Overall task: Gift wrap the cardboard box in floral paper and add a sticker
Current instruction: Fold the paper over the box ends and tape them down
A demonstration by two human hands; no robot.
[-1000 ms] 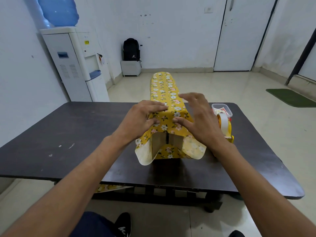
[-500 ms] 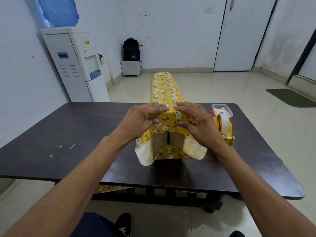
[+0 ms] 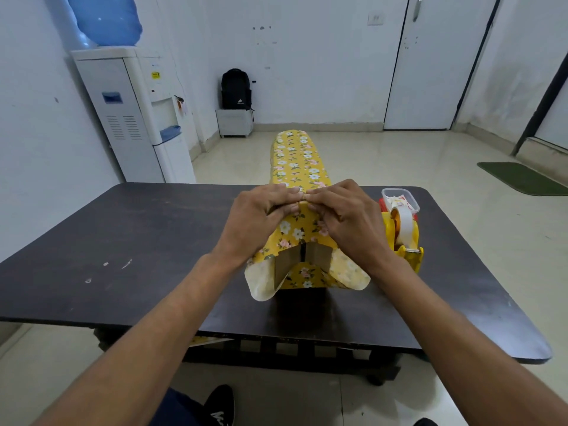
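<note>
Basically, left hand (image 3: 261, 224) and right hand (image 3: 349, 224) both pinched the floral paper (image 3: 295, 167) at the top seam, fingers curled; cardboard box (image 3: 319, 256) sat mid table (image 3: 153, 241), near end uncovered, tape dispenser (image 3: 402, 241) just right.

The cardboard box (image 3: 284, 265) lies near the middle of the desk (image 3: 147, 241), running away from the person, with wrapping paper (image 3: 296, 161) over its top and sides and its near end uncovered. The left hand (image 3: 261, 219) and right hand (image 3: 347, 219) sit side by side on top of that near end, their fingertips meeting and pinching the paper. Just right of the box is a tape dispenser (image 3: 402, 238) with a container (image 3: 399, 199) behind it; beyond the desk, a water dispenser (image 3: 132, 118) stands at the left, a backpack (image 3: 236, 89) on a small cabinet (image 3: 234, 122) at the far wall, and a door (image 3: 430, 63) to its right.
</note>
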